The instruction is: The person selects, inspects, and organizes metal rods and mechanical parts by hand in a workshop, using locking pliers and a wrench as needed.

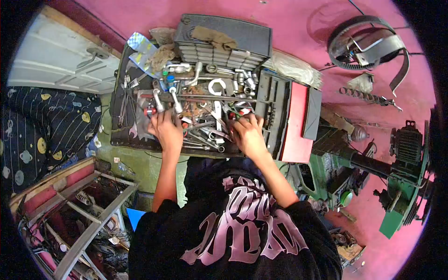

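- Landmark: tool tray [122, 139], in front of me, loaded with loose tools.
- My left hand [168, 133]: palm down over the tray's near side, left of middle. Fingers bent down, a bit apart, tips at the tools; can't tell if they pinch anything.
- Nearest to it: two angled socket wrenches [175, 100], just beyond my fingers, inside the tray.
- My right hand [248, 135]: palm down over the tray's near side, right of middle. Fingers curled in among the tools; grip hidden, can't tell what's held.
- By those fingertips: green-and-red tool [236, 113], partly covered by my hand, in the tray.
- Large wrench [218, 109]: between my hands, in the tray's middle, its rounded end pointing away from me.
- Long bar [205, 98]: runs left to right across the tray's middle, beyond both hands.
- Grey drawer cabinet [252, 36]: at the tray's far side, brown cloth [212, 37] on top.
- Red panel [297, 126]: at the tray's right end, well right of my left hand.
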### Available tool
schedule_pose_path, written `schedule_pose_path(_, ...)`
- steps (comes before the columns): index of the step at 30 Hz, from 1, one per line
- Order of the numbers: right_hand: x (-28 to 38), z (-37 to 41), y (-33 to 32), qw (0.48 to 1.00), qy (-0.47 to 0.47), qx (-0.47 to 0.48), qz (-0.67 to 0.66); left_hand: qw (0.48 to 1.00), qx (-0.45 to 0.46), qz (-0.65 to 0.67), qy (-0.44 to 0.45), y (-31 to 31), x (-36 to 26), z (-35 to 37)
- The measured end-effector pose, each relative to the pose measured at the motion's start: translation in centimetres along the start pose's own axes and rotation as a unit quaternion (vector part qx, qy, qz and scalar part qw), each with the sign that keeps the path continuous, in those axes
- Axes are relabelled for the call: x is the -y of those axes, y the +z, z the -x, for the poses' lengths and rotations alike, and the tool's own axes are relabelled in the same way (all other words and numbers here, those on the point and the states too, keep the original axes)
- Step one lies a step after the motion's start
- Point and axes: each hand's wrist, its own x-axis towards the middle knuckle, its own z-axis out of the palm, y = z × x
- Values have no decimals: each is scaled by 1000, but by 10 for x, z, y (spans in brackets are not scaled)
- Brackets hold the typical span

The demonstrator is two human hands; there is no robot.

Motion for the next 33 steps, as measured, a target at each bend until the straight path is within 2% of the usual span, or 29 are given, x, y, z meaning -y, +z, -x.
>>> schedule_pose_path(2, 10, -29, 6, 999, -22, 1, 33, 1000, -15, 2, 8, 3, 5, -9)
schedule_pose_path(5, 25, -74, 17, 997, -12, -8, 72, 998, 21, 27, 57, 7, -1, -20)
schedule_pose_path(7, 28, -96, 32, 993, -12, 30, 116, 996, 10, 22, 85, 17, -8, -22)
schedule_pose_path(9, 29, -108, 53, 993, -21, 23, 117, 997, 2, 15, 72, 25, -10, -25)
schedule_pose_path(11, 32, -112, 66, 984, -20, 49, 171, 998, -2, 22, 64, 21, -7, -23)
schedule_pose_path(12, 32, -112, 72, 983, -21, 48, 174, 1000, -7, 20, 24, 20, -4, -21)
schedule_pose_path(13, 31, -110, 78, 984, -18, 21, 176, 1000, -11, 17, -16, 19, -1, -21)
schedule_pose_path(15, 31, -110, 85, 984, -19, -4, 176, 999, -24, -10, -25, 23, 14, -18)
schedule_pose_path(17, 32, -112, 85, 983, -17, 0, 182, 998, 19, -1, -62, 23, 23, -14)
schedule_pose_path(19, 30, -114, 89, 980, -23, 9, 195, 999, 0, 5, -43, 20, 22, -14)
schedule_pose_path(22, 30, -110, 95, 982, -30, 5, 186, 999, 20, -28, 4, 21, 21, -14)
schedule_pose_path(29, 26, -105, 100, 973, -16, 45, 227, 1000, 16, -4, 5, 33, 29, -11)
schedule_pose_path(33, 23, -99, 104, 974, -3, 10, 225, 1000, 13, 19, -2, 23, 27, -16)
